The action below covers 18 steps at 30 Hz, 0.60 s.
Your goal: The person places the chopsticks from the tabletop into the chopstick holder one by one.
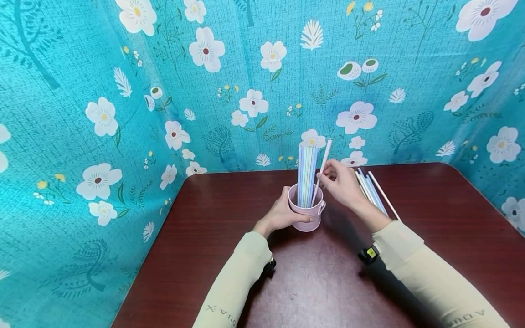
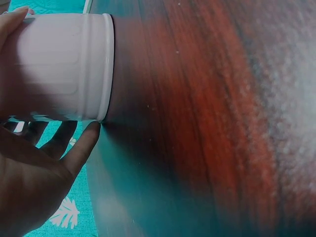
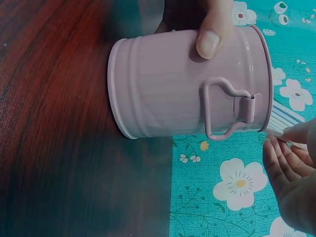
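Note:
A small pink metal bucket (image 1: 306, 226) with a side handle (image 3: 207, 108) stands upright on the table. My left hand (image 1: 284, 212) grips it round the side, its thumb across the near wall. Inside the bucket a bundle of blue, pale green and whitish paper straws (image 1: 306, 175) stands upright. Between thumb and fingers, my right hand (image 1: 339, 183) pinches one pale pink-white straw (image 1: 327, 155). That straw leans to the right, its lower end inside the bucket's rim. In the right wrist view the right fingertips partly hide the straws.
More white and blue straws (image 1: 375, 191) lie on the dark red wooden table (image 1: 221, 218), right of the bucket and partly behind the right forearm. A teal flowered cloth (image 1: 254, 54) hangs behind the table and along its sides.

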{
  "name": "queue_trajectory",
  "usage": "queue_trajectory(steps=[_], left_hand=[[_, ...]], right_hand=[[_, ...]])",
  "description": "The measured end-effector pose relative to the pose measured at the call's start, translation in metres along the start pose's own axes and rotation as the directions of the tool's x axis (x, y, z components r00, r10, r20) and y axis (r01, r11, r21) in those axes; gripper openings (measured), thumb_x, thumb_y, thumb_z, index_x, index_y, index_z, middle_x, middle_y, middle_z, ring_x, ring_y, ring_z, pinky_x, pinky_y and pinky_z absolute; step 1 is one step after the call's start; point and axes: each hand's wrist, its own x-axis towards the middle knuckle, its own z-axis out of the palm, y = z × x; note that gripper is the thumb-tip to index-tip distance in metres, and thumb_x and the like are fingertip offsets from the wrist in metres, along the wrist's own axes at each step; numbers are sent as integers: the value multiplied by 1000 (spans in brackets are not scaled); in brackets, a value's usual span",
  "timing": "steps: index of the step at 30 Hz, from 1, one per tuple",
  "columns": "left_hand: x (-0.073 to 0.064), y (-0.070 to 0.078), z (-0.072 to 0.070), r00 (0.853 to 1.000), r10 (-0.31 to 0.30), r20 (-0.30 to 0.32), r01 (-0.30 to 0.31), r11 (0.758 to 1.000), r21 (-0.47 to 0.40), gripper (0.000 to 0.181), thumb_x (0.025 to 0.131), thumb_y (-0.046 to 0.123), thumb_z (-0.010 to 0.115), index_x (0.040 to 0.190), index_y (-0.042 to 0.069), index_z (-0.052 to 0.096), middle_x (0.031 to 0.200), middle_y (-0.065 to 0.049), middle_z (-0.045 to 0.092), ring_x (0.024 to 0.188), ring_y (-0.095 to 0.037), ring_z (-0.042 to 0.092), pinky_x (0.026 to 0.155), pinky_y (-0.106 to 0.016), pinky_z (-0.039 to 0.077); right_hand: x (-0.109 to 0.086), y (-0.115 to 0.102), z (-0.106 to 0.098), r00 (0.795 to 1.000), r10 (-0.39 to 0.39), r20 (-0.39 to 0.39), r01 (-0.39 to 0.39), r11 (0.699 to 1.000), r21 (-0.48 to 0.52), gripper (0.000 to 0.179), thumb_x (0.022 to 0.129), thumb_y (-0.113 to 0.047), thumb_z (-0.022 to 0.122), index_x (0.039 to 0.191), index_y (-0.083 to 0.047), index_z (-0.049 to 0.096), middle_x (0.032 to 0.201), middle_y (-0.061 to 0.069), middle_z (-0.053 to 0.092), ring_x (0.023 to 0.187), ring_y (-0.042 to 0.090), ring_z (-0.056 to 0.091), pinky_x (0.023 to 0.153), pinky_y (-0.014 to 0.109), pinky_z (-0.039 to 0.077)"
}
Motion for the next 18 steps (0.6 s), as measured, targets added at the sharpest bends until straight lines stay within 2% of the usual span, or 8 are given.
queue_trajectory(steps=[8,14,18], left_hand=[[1,0,1,1000,-5,-4,5,1000,1,90,66,29,97,136,25,40,126,8,61,113,-9,59,101,-30,46],[0,1,0,1000,1,-2,-2,1000,-7,91,67,28,97,137,23,40,127,7,61,114,-10,59,101,-31,46],[-1,2,-1,1000,12,-4,-12,1000,-7,92,66,25,97,138,21,39,127,4,61,114,-12,60,101,-32,46]], right_hand=[[0,4,3,1000,21,3,-20,995,-103,13,93,-9,73,102,-2,66,81,8,74,71,21,67,67,32,47],[1,7,5,997,55,52,-50,994,-98,15,94,-11,73,101,-1,66,85,11,74,72,21,65,65,32,46],[2,14,5,991,87,100,-84,996,-33,15,94,-11,74,101,0,65,88,15,74,68,18,63,59,27,47]])
